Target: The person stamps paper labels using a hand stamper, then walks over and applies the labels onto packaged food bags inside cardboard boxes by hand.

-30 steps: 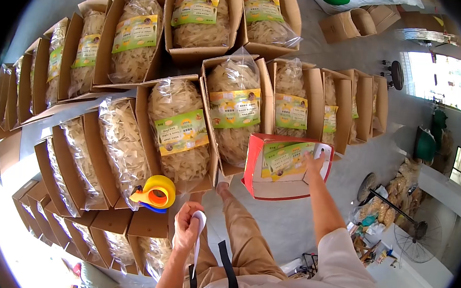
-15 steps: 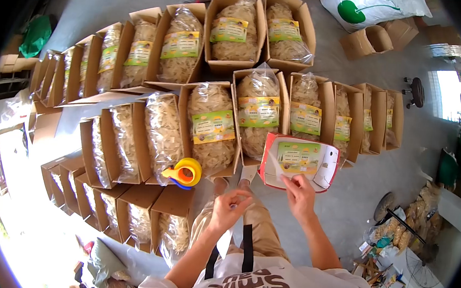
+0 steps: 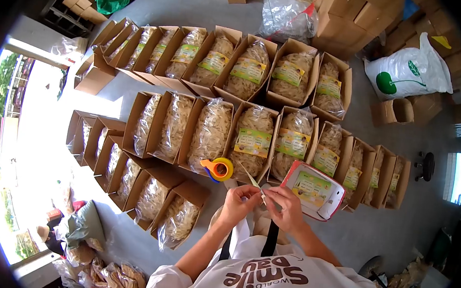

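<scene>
In front of my body, my left hand [image 3: 239, 201] and my right hand [image 3: 288, 207] are close together, both pinching a thin label [image 3: 251, 178] seen almost edge-on. Just beyond my right hand is a white, red-edged shallow box [image 3: 335, 197], with green-and-yellow printed labels [image 3: 312, 188] in it. An orange and yellow tape dispenser [image 3: 221, 169] rests on an open carton ahead of my left hand. Clear bags of pale dried strips fill the cartons; one bag [image 3: 251, 157] has a green label, while an unlabelled bag [image 3: 210, 131] stands to its left.
Another row of cartons with labelled bags [image 3: 248, 69] stands farther off, and more cartons [image 3: 153, 198] with unlabelled bags are at the left. A white sack [image 3: 407, 71] and stacked cardboard boxes [image 3: 354, 15] are at the back right. A wheeled stool base [image 3: 427, 166] is at right.
My right hand has moved from the label box to meet my left hand, and a label is now between them. The camera view has shifted.
</scene>
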A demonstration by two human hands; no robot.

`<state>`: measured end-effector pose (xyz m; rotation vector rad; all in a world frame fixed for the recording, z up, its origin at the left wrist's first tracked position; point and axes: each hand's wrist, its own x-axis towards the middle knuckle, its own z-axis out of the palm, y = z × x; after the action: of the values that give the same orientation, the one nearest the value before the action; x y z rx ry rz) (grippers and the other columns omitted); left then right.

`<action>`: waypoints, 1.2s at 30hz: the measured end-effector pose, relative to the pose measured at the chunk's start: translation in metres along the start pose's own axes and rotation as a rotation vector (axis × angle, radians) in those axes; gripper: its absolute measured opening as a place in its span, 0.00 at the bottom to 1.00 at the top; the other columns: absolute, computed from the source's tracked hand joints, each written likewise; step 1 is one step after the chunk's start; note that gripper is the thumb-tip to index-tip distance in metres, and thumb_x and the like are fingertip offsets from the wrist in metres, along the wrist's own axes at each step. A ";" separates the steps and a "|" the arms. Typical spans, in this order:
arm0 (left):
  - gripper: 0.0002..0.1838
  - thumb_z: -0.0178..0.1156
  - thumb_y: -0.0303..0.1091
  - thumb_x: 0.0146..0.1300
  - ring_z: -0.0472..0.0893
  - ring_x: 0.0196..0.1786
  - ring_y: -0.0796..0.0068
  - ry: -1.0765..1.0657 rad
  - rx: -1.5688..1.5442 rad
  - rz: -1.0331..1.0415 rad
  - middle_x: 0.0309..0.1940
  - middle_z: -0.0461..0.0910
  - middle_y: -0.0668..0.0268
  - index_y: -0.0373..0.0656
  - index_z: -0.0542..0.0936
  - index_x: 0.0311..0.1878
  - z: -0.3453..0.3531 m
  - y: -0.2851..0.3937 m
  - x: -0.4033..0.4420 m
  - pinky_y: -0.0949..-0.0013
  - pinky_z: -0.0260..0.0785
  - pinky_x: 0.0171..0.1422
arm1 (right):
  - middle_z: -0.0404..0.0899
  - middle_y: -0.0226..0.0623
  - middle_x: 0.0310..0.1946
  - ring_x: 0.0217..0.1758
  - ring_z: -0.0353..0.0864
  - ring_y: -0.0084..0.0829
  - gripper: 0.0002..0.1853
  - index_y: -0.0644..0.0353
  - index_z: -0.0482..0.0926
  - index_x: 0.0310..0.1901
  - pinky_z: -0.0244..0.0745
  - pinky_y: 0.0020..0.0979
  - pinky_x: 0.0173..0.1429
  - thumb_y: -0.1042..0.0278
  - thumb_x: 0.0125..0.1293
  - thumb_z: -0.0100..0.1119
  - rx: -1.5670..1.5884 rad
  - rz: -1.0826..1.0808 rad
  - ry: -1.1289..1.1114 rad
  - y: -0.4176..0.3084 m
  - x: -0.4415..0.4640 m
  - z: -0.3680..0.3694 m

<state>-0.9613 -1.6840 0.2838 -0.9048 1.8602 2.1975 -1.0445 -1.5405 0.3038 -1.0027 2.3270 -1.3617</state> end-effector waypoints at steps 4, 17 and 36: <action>0.08 0.62 0.27 0.56 0.77 0.25 0.82 0.134 0.285 0.210 0.25 0.83 0.64 0.34 0.81 0.38 -0.003 0.012 -0.017 0.76 0.69 0.33 | 0.81 0.40 0.31 0.32 0.81 0.38 0.08 0.65 0.82 0.37 0.75 0.32 0.37 0.75 0.55 0.62 0.066 0.134 -0.129 -0.012 0.010 0.003; 0.08 0.60 0.29 0.54 0.82 0.27 0.68 0.342 0.286 0.172 0.24 0.82 0.55 0.32 0.82 0.33 -0.027 0.026 -0.047 0.68 0.72 0.34 | 0.73 0.41 0.29 0.29 0.78 0.43 0.06 0.63 0.73 0.32 0.74 0.39 0.31 0.73 0.55 0.60 -0.268 -0.136 -0.312 -0.046 0.025 0.034; 0.10 0.60 0.31 0.55 0.82 0.21 0.72 0.374 0.171 0.138 0.23 0.82 0.57 0.31 0.82 0.34 -0.031 0.005 -0.045 0.71 0.73 0.30 | 0.74 0.36 0.27 0.26 0.79 0.38 0.06 0.61 0.75 0.33 0.74 0.34 0.27 0.68 0.59 0.59 -0.477 -0.231 -0.388 -0.049 0.022 0.039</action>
<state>-0.9161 -1.7015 0.3087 -1.2561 2.2977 2.0054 -1.0184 -1.5965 0.3276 -1.5523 2.3202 -0.5922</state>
